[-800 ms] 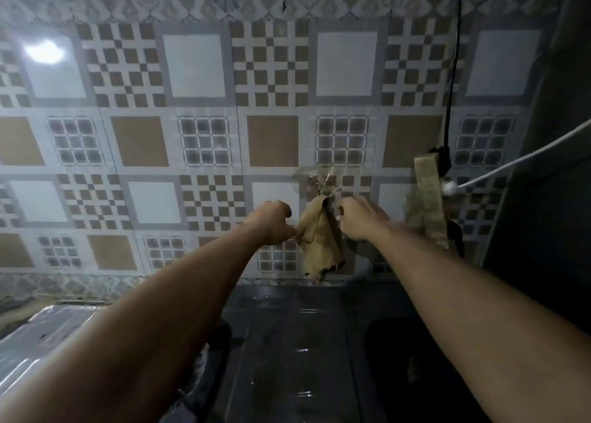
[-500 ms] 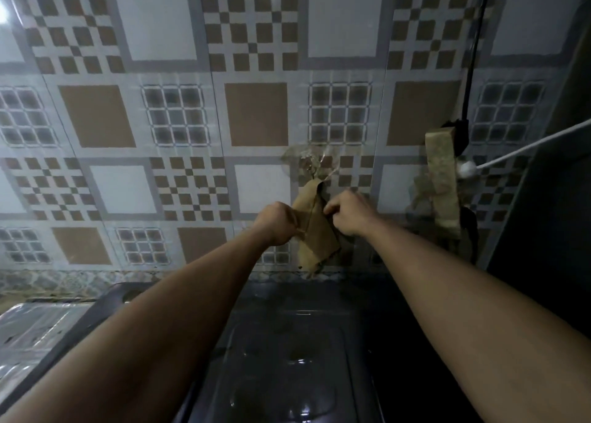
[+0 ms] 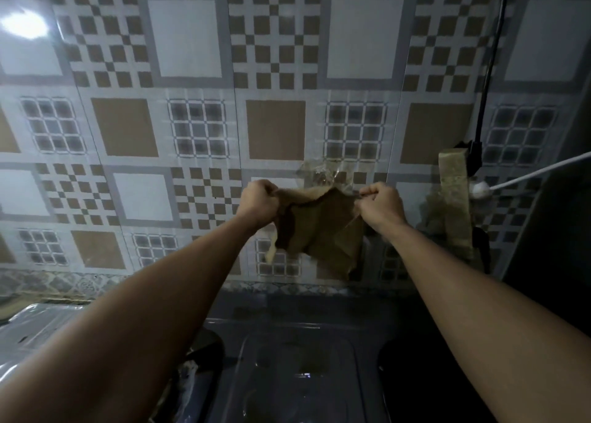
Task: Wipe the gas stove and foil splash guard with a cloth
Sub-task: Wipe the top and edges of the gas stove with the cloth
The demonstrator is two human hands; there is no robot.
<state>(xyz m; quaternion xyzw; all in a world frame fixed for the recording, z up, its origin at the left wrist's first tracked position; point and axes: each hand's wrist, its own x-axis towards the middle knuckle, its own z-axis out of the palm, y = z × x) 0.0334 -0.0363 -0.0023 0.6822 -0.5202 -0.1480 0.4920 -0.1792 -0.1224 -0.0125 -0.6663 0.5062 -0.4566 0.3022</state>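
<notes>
A brown cloth (image 3: 319,227) hangs spread in front of the tiled wall, stretched between both hands. My left hand (image 3: 258,200) grips its upper left corner and my right hand (image 3: 380,203) grips its upper right corner, both with curled fingers. Just above the cloth a clear plastic hook patch (image 3: 323,175) is stuck to the wall. Below my arms lies the dark glass top of the gas stove (image 3: 294,358). A shiny foil sheet (image 3: 35,323) shows at the lower left edge.
A second folded cloth (image 3: 454,205) hangs on the wall at the right, beside a black cable (image 3: 489,61) and a white cord (image 3: 531,175). A dark wall or cabinet side (image 3: 556,246) closes off the right. The patterned tiled wall (image 3: 192,119) fills the background.
My hands have moved apart and the bunched cloth is now spread open between them. The camera has come closer to the wall.
</notes>
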